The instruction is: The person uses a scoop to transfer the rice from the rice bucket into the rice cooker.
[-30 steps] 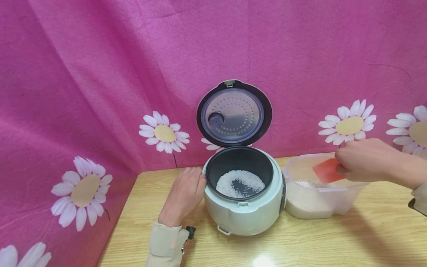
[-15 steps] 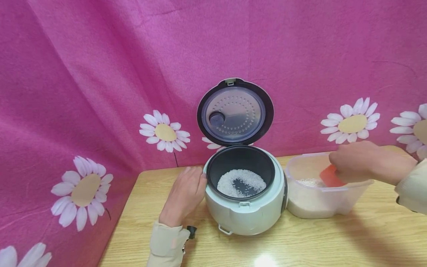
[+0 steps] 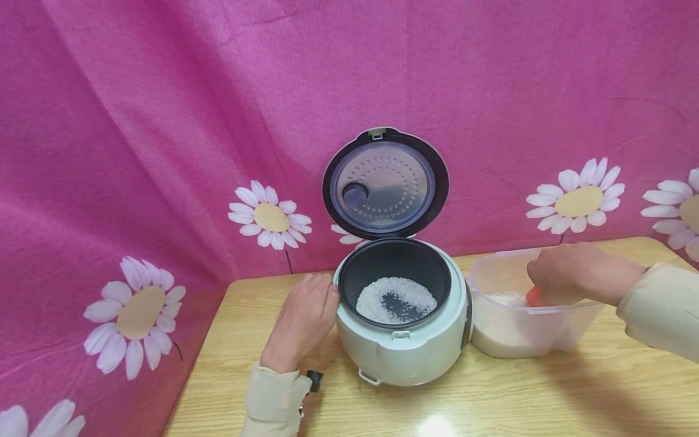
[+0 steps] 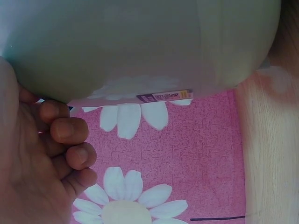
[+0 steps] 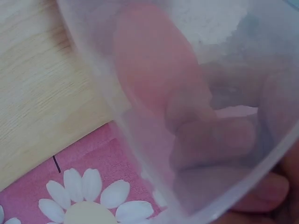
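My left hand [image 3: 306, 315] holds the left side of the pale green rice cooker [image 3: 401, 358], thumb at the rim. In the left wrist view, its curled fingers [image 4: 70, 130] lie against the cooker's side. The cooker's lid [image 3: 386, 182] stands raised, and white rice [image 3: 377, 300] lies in the dark inner pot [image 3: 355, 273]. My right hand [image 3: 584, 273] reaches into a clear plastic bin [image 3: 568, 331] of rice and grips a red scoop [image 3: 533, 296]. Through the bin wall, the right wrist view shows the scoop [image 5: 154, 60] between thumb and fingers; the hand hides much of it in the head view.
The bin stands close against the cooker's right side on a wooden table [image 3: 491, 400]. Behind the table hangs a pink cloth [image 3: 273, 109] printed with white daisies. The table's left edge runs beside the left forearm.
My right hand has moved left and down into the bin, taking the red scoop lower toward the rice. My left hand stays on the cooker, and the rice in the pot looks the same.
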### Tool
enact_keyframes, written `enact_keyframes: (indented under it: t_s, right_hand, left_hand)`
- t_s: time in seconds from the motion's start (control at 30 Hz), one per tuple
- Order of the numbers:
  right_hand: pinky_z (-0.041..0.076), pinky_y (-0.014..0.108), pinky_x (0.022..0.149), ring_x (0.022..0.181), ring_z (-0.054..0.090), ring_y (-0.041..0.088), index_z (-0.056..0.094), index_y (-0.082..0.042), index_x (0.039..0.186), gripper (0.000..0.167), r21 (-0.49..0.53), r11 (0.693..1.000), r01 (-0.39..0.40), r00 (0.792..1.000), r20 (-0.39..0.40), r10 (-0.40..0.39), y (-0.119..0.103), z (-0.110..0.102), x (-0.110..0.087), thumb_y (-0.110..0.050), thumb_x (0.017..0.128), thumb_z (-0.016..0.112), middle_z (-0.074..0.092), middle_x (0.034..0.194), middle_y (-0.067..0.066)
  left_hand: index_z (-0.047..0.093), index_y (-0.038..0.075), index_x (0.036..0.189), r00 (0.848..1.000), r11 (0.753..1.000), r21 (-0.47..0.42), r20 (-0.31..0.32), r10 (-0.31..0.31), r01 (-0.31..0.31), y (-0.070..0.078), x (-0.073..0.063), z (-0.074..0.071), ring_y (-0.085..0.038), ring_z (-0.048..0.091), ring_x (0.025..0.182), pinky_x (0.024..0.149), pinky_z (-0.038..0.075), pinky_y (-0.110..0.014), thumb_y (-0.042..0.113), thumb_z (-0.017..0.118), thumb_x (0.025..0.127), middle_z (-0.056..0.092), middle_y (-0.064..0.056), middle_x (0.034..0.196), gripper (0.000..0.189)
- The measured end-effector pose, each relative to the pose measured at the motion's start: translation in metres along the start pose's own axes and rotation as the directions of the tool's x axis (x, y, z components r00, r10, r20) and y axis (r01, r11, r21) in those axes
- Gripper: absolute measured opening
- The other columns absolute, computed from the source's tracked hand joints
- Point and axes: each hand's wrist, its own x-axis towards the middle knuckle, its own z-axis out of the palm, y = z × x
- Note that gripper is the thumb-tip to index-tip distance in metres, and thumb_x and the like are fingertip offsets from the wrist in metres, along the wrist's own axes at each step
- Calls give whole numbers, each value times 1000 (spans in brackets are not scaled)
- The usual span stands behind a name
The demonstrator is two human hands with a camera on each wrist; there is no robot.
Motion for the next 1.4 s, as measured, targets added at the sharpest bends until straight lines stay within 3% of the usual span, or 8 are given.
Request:
enact_keyframes:
  t_s: [0.4,0.83,1.13,1.4]
  right_hand:
    - [40,36,50,57,47,16,55,-20,64,31,-10,1000,-2,1000,-6,2,-4,3,4,-35,85,71,50,62,-3]
    - [39,34,51,58,45,15,56,-20,68,28,-1,999,51,998,35,-50,-8,4,9,-34,85,73,50,62,-4]
    - [37,31,50,56,43,12,55,-21,65,32,18,995,101,995,-11,-101,-10,11,15,-37,87,73,47,60,-7]
    - [36,32,48,55,43,12,54,-23,63,36,67,995,80,996,-38,-77,-9,16,17,-42,88,72,44,59,-8]
  left_hand:
    - [57,13,87,1000,1000,-3,3,-6,6,0,0,1,-13,47,78,77,46,-31,19,50,103,50,2,74,18]
    - [57,14,88,1000,1000,-15,11,-18,18,0,0,0,-13,47,78,77,47,-30,19,51,103,51,2,74,17]
    - [57,14,87,1000,1000,-18,10,-20,20,0,0,1,-13,47,77,75,46,-30,19,50,103,50,2,73,18]
    - [58,13,89,1000,999,-24,13,-23,23,0,0,1,-13,48,78,77,47,-30,19,51,103,51,2,75,16]
